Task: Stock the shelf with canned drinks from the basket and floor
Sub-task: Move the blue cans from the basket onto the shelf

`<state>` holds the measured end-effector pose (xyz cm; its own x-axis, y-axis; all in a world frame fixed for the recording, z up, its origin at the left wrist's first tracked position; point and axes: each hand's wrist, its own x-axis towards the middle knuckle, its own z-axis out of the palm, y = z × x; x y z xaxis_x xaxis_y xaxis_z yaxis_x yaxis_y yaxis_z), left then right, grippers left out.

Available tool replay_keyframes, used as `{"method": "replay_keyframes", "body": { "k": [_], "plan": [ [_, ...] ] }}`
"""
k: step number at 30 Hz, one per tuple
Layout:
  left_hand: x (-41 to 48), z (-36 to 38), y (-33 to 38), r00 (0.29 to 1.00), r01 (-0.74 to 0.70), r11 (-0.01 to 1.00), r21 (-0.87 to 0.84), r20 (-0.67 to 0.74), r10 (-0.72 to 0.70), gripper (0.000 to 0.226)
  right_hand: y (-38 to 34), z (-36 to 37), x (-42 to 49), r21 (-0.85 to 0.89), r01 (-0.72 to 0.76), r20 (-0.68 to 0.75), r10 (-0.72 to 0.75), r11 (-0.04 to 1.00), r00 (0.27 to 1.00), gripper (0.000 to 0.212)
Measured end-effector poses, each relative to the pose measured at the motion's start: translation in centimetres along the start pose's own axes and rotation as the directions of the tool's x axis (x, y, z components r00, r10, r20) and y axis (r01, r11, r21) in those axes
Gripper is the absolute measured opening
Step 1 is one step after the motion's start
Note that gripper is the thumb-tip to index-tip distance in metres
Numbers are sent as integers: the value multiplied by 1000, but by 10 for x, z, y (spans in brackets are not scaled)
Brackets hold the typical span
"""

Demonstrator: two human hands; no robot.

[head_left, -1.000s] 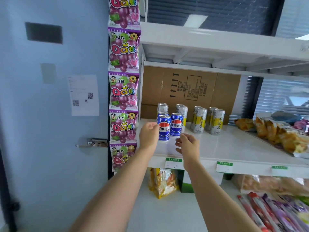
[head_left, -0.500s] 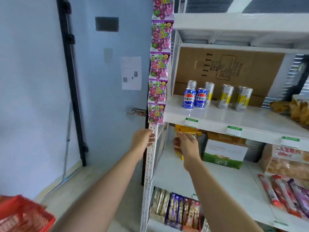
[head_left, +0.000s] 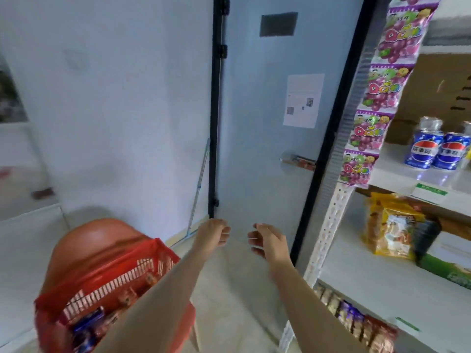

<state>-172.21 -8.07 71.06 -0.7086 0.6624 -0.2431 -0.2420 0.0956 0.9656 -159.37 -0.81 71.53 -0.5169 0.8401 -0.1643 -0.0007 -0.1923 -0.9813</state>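
**Empty hands between basket and shelf**

My left hand (head_left: 212, 233) and right hand (head_left: 267, 240) hang out in front of me, near each other but apart. The fingers of both are loosely curled and neither holds anything.

The basket (head_left: 114, 284) sits below and to the left of my left hand, under that forearm, on a stool (head_left: 94, 240). Inside it I make out blue shapes (head_left: 86, 324) that are probably drinks, but the blur is too strong to be sure. Two blue cans (head_left: 424, 151) stand upright and side by side on the shelf (head_left: 397, 177), above and well to the right of my right hand.

I judge a full can to be fairly heavy for its size. It is stiff while sealed, but its thin wall dents if squeezed hard or dropped. The painted metal is smooth and could slip. I would wrap my fingers and thumb round the middle of the body, not the rim, and set it down flat on its base. A can lying on its side in the basket will roll, so I would take it across its width.
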Motion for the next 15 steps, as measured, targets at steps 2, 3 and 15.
{"method": "replay_keyframes", "body": {
  "k": [2,3,15],
  "plan": [
    [7,-45,-14,999,11,999,30,-49,-10,24,16,41,5,-3,-22,52,22,1000,998,16],
    [10,-72,-20,996,6,999,36,-87,-3,21,25,66,8,-23,-37,80,39,999,996,16],
    [38,-332,-84,901,212,975,-65,-373,-221,22,147,313,20,-193,-215,365,274,957,890,14]
  ]
}}
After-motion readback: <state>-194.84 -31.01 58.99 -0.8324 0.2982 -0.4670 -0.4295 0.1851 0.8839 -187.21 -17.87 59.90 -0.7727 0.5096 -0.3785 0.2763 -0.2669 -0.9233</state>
